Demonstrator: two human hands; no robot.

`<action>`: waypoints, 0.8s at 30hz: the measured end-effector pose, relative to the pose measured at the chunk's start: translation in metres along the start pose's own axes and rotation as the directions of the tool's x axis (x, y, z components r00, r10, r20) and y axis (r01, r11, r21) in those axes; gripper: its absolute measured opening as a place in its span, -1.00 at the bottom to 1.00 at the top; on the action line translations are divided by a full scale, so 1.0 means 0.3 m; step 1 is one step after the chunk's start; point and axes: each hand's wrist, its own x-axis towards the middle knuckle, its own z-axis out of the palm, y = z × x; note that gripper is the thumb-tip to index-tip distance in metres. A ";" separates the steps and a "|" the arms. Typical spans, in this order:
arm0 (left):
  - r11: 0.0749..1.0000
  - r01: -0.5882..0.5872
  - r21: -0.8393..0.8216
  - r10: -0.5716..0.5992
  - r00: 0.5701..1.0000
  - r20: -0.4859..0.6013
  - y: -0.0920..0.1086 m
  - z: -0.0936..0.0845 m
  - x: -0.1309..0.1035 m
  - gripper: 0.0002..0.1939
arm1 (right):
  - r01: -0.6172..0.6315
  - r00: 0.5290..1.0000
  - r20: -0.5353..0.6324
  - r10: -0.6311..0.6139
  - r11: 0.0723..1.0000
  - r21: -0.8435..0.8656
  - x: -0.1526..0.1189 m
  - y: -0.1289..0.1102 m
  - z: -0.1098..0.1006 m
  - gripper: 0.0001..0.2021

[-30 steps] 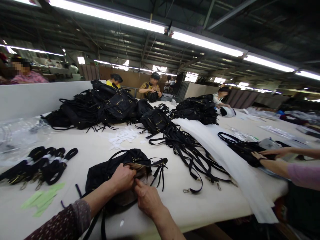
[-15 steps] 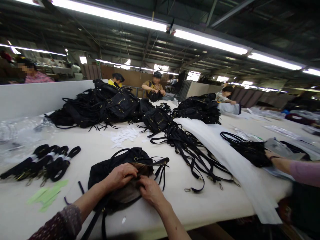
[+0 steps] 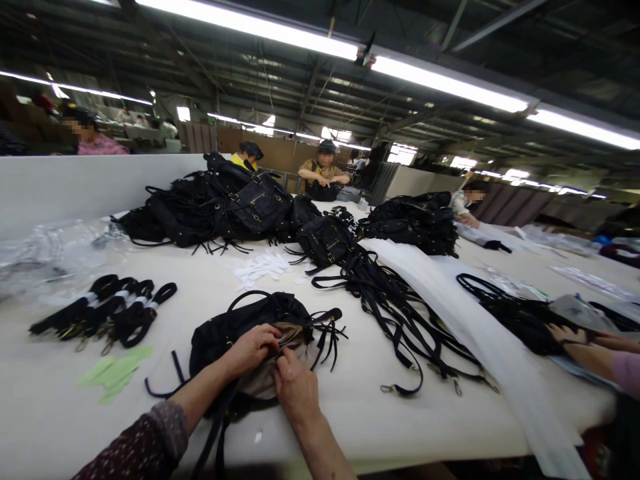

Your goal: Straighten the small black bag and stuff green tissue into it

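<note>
A black bag (image 3: 215, 337) lies on the white table (image 3: 400, 427) before me, its mouth open and its tan lining (image 3: 260, 381) showing. My left hand (image 3: 255, 348) is closed on the lining at the upper edge of the opening. Close beside it, my right hand (image 3: 295, 383) has its fingers bent together and pinches the lining too. Black tassels (image 3: 327, 340) hang at the bag's right end, and a loose strap trails off the lower left.
Coiled black straps (image 3: 145, 313) and green slips (image 3: 117, 373) lie left. Behind are white slips (image 3: 263, 267) and heaped black bags (image 3: 255, 203). Loose straps (image 3: 395, 320) and white sheeting (image 3: 480, 333) stretch right. A co-worker's hands (image 3: 570, 335) touch another bag at the right.
The view has swung slightly left, so things sit farther right. My fingers have drawn closer together on the lining, which shows more. At the right, a co-worker's second hand has appeared.
</note>
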 end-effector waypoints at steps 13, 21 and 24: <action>0.999 -0.021 -0.028 0.021 1.000 -0.005 0.023 0.004 -0.018 -0.66 | -0.183 0.983 -0.066 0.173 0.961 -0.209 0.094 0.105 -0.136 -0.90; 0.999 -0.036 -0.034 0.033 0.996 -0.079 0.031 0.016 -0.036 -0.67 | -0.094 0.994 -0.055 0.097 0.995 0.045 0.050 0.121 -0.190 -0.82; 0.998 -0.065 -0.009 0.063 0.992 -0.105 0.028 0.008 -0.038 -0.68 | 0.046 0.991 -0.128 -0.025 0.986 0.159 0.039 0.117 -0.142 -0.78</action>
